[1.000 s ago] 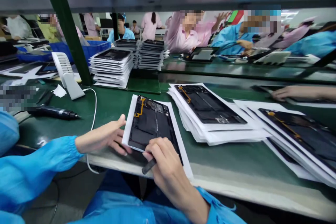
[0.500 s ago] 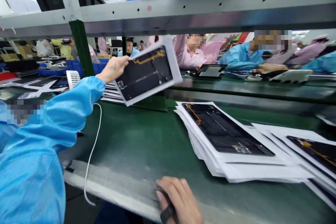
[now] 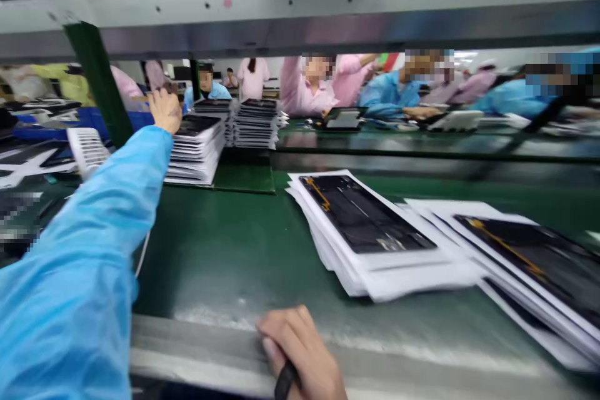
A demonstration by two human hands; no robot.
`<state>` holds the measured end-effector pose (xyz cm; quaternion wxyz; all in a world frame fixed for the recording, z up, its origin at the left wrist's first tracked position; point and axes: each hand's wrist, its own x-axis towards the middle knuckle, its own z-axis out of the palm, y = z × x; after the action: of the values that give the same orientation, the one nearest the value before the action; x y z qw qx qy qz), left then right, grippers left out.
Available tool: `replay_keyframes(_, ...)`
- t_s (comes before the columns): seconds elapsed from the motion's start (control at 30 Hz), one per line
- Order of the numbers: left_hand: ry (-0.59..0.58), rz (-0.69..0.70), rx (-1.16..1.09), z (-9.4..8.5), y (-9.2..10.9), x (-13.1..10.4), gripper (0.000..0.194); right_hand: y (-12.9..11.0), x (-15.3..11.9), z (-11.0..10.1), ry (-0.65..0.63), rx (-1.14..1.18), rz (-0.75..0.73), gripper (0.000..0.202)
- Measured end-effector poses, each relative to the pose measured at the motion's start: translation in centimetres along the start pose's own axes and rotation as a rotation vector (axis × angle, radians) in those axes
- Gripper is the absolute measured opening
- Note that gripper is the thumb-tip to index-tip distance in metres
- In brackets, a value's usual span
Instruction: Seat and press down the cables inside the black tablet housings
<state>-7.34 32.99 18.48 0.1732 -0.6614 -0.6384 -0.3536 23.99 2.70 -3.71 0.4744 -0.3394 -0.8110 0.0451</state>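
My left hand [image 3: 165,110], in a blue sleeve, is at the left end of a stack of white sheets and dark panels [image 3: 197,153]. Its fingers look apart. A black tablet panel [image 3: 199,125] lies flat on top of that stack, right beside the hand. My right hand [image 3: 302,350] rests at the near table edge with curled fingers and a black band at the wrist. Whatever may be inside its fingers is hidden. To its right, a black tablet panel with an orange flex cable [image 3: 365,212] tops a pile of white sheets [image 3: 375,284].
Another pile with a black panel [image 3: 534,250] is at the right. Further stacks [image 3: 255,125] stand behind the left one. A grey shelf beam [image 3: 290,31] crosses overhead, with a green-wrapped post [image 3: 100,84] at left. Several co-workers in pink and blue sit beyond the bench.
My left hand has moved the tablet panel from the air onto the stack and no longer lifts it. The view has swung right. My right hand stays at the table edge.
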Motion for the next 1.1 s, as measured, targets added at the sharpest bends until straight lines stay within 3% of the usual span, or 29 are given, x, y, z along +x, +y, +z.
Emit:
replay_keyframes(0.13, -0.126, 0.325, -0.086, 1.5, 4.4, -4.9, 0.050, 3.2, 1.5, -6.5, -0.004, -0.180, 0.010, 0.049)
replay_keyframes(0.2, -0.156, 0.722, -0.035, 1.8, 5.9, -9.0, 0.047, 6.3, 2.2, -10.3, 0.001, -0.382, 0.046, 0.052)
replay_keyframes(0.27, -0.173, 0.947, -0.041, 1.7, 6.8, -13.6, 0.043, 9.3, 2.8, -13.4, -0.077, -0.482, 0.093, 0.047)
replay_keyframes(0.37, -0.144, 1.059, -0.078, 1.1, 7.8, -19.7, 0.044, 12.1, 3.5, -15.7, -0.235, -0.467, 0.086, 0.049)
replay_keyframes(0.47, -0.137, 1.080, -0.104, 0.5, 8.3, -23.2, 0.049, 13.0, 4.1, -15.8, -0.320, -0.454, 0.055, 0.052)
replay_keyframes(0.73, -0.125, 1.094, -0.071, -0.7, 8.0, -25.1, 0.042, 14.4, 5.8, -15.8, -0.451, -0.443, -0.019, 0.030)
replay_keyframes(0.93, -0.118, 1.127, -0.013, -1.1, 7.5, -26.0, 0.037, 12.4, 7.1, -16.9, -0.638, -0.541, -0.126, 0.032)
replay_keyframes(1.1, -0.128, 1.152, -0.052, -0.3, 8.9, -25.9, 0.035, 11.5, 7.8, -16.3, -0.711, -0.639, -0.185, 0.031)
